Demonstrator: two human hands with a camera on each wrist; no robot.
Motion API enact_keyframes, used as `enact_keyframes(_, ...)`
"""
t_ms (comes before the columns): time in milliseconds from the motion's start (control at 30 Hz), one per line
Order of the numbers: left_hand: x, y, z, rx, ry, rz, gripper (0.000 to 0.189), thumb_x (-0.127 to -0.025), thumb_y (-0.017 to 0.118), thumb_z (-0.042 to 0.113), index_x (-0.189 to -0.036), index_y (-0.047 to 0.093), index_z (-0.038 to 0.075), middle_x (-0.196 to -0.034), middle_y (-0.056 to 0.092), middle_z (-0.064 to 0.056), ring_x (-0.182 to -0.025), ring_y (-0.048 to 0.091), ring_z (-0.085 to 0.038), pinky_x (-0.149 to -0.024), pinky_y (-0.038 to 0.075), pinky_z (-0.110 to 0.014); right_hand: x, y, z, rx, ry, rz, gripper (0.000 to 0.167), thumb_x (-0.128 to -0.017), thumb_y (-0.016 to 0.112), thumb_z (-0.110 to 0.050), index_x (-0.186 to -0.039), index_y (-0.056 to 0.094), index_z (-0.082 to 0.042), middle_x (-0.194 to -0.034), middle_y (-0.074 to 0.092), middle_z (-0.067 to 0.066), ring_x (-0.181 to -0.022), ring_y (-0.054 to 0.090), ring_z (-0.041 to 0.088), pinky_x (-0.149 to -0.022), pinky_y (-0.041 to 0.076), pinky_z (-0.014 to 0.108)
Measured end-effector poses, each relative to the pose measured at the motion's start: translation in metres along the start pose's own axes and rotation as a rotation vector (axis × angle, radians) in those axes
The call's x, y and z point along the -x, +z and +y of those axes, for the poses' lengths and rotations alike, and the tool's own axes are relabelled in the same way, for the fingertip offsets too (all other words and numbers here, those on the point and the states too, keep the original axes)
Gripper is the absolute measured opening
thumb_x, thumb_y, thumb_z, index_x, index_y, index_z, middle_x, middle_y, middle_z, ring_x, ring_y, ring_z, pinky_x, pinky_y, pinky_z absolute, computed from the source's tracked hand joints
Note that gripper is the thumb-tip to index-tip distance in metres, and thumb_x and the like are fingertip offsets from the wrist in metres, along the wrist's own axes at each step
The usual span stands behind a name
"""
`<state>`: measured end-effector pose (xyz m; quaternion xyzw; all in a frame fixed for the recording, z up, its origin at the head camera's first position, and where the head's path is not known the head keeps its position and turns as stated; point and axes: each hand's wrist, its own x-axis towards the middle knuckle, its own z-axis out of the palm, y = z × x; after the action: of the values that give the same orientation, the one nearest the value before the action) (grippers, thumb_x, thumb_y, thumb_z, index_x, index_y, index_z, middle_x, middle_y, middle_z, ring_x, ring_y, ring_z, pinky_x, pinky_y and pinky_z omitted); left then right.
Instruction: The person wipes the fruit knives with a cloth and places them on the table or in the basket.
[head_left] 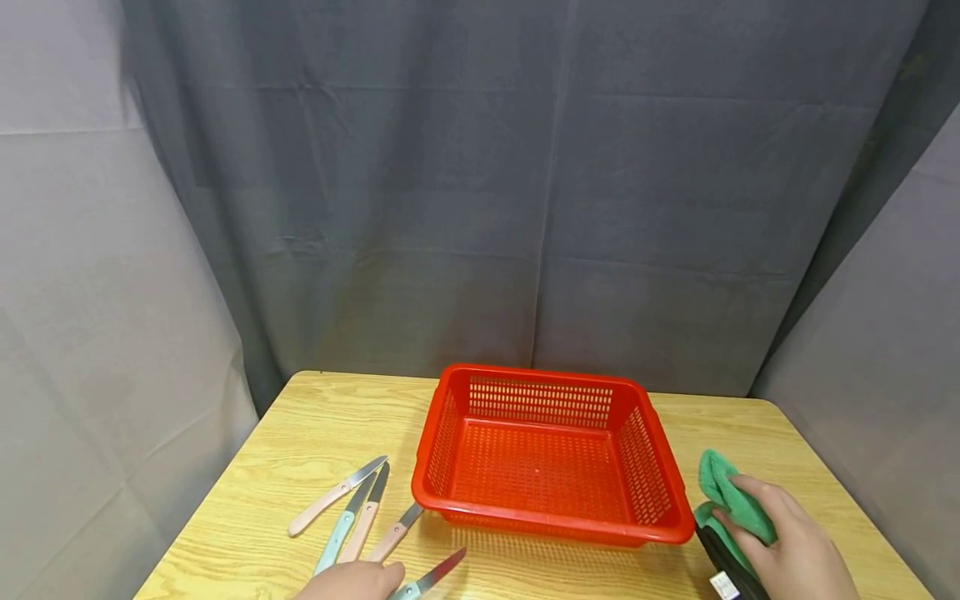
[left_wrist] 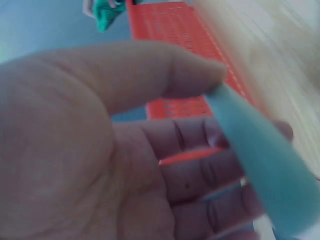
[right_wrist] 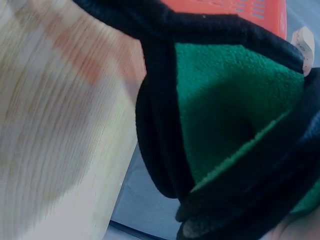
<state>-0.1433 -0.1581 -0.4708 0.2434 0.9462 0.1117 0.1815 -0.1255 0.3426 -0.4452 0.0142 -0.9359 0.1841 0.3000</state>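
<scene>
My left hand [head_left: 351, 582] is at the front edge of the head view, pinching a knife [head_left: 441, 570] by its mint-green handle. Its blade points right, with a red tint along it. In the left wrist view the thumb presses the mint handle [left_wrist: 260, 155] against the fingers, blurred. Beside this hand lie several more knives, among them a pink-handled one [head_left: 321, 508] and a mint-handled one [head_left: 337, 533]. On the right, my right hand [head_left: 806, 546] grips a folded green cloth [head_left: 742, 504] with black edging and a white label. The right wrist view shows the cloth's folds [right_wrist: 225, 95] close up.
A red plastic basket [head_left: 540, 517] with slotted walls stands mid-table between the hands. One pink-handled knife [head_left: 390, 540] has its tip by the basket's left front corner. Grey curtains [head_left: 420, 183] hang behind the wooden table [head_left: 352, 408], with pale cloth on both sides.
</scene>
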Motion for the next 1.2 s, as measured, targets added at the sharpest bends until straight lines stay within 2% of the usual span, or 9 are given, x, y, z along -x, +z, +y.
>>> enact_keyframes(167, 0.008, -0.009, 0.020, 0.106, -0.019, -0.029, 0.038, -0.081, 0.074, 0.064, -0.083, 0.060, 0.028, -0.065, 0.052, 0.011, -0.054, 0.048, -0.010, -0.053, 0.041, -0.024, -0.001, 0.000, -0.001, -0.044, 0.007, 0.004, 0.057, -0.068, 0.093, -0.005, -0.117, 0.066, -0.012, -0.103, 0.070, 0.010, -0.082, 0.049, -0.011, -0.062, 0.040, 0.009)
enact_keyframes(333, 0.017, -0.024, 0.026, 0.217, 0.157, -0.002, 0.024, -0.093, 0.071, 0.037, -0.085, 0.053, 0.024, -0.069, 0.044, 0.018, -0.058, 0.042, 0.001, -0.053, 0.036, -0.019, -0.003, -0.003, -0.004, -0.072, 0.065, -0.016, 0.051, -0.072, 0.090, -0.004, -0.116, 0.065, -0.009, -0.102, 0.071, 0.014, -0.080, 0.046, -0.016, -0.058, 0.045, 0.017)
enact_keyframes(433, 0.019, -0.032, 0.029, 0.267, 0.214, 0.013, 0.024, -0.095, 0.070, 0.036, -0.088, 0.050, 0.025, -0.073, 0.042, 0.020, -0.064, 0.044, 0.004, -0.057, 0.038, -0.018, -0.004, -0.005, -0.005, -0.087, 0.086, -0.019, 0.050, -0.074, 0.090, -0.005, -0.116, 0.064, -0.008, -0.103, 0.071, 0.017, -0.080, 0.045, -0.018, -0.058, 0.044, 0.016)
enact_keyframes(633, 0.022, -0.045, 0.037, 0.345, 0.186, 0.017, 0.024, -0.094, 0.072, 0.038, -0.099, 0.051, 0.030, -0.083, 0.050, 0.017, -0.074, 0.050, 0.000, -0.065, 0.042, -0.021, -0.003, -0.012, -0.010, -0.136, 0.065, 0.047, 0.053, -0.071, 0.090, 0.000, -0.116, 0.062, -0.006, -0.102, 0.072, 0.026, -0.080, 0.045, -0.021, -0.059, 0.038, 0.006)
enact_keyframes(667, 0.023, -0.046, 0.038, 0.351, 0.190, 0.032, 0.022, -0.095, 0.072, 0.036, -0.101, 0.051, 0.030, -0.083, 0.050, 0.015, -0.072, 0.050, 0.000, -0.064, 0.042, -0.020, -0.003, -0.013, -0.011, -0.149, 0.060, 0.061, 0.054, -0.071, 0.090, 0.002, -0.116, 0.061, -0.005, -0.102, 0.071, 0.026, -0.081, 0.044, -0.022, -0.060, 0.037, 0.005)
enact_keyframes(733, 0.024, -0.049, 0.040, 0.331, 0.202, 0.077, 0.020, -0.098, 0.069, 0.034, -0.104, 0.050, 0.030, -0.084, 0.048, 0.014, -0.072, 0.048, -0.001, -0.064, 0.042, -0.020, -0.003, -0.015, -0.013, -0.170, 0.051, 0.088, 0.056, -0.069, 0.090, 0.005, -0.115, 0.060, -0.004, -0.103, 0.072, 0.003, -0.086, 0.040, -0.027, -0.064, 0.036, 0.001)
enact_keyframes(833, 0.024, -0.052, 0.043, 0.310, 0.226, 0.146, 0.018, -0.101, 0.066, 0.030, -0.107, 0.049, 0.028, -0.079, 0.046, 0.014, -0.068, 0.047, 0.000, -0.062, 0.042, -0.019, -0.005, -0.016, -0.017, -0.199, 0.030, 0.112, 0.061, -0.067, 0.089, 0.009, -0.117, 0.057, -0.003, -0.108, 0.058, -0.027, -0.091, 0.036, -0.031, -0.068, 0.036, -0.001)
enact_keyframes(1000, 0.023, -0.057, 0.047, 0.297, 0.300, 0.302, 0.016, -0.102, 0.062, 0.027, -0.108, 0.048, 0.024, -0.071, 0.043, 0.016, -0.059, 0.043, 0.003, -0.055, 0.040, -0.017, -0.010, -0.022, -0.026, -0.228, -0.048, 0.119, 0.068, -0.068, 0.088, 0.011, -0.124, 0.053, -0.002, -0.114, 0.050, -0.028, -0.097, 0.034, -0.031, -0.074, 0.036, -0.002)
enact_keyframes(1200, 0.019, -0.060, 0.053, 0.227, 0.393, 0.516, 0.015, -0.102, 0.062, 0.020, -0.108, 0.049, 0.017, -0.074, 0.040, 0.018, -0.063, 0.039, 0.005, -0.058, 0.039, -0.015, -0.024, -0.033, -0.038, -0.304, -0.156, 0.091, 0.071, -0.064, 0.089, 0.013, -0.124, 0.054, 0.001, -0.117, 0.044, -0.038, -0.101, 0.042, -0.024, -0.081, 0.037, -0.001)
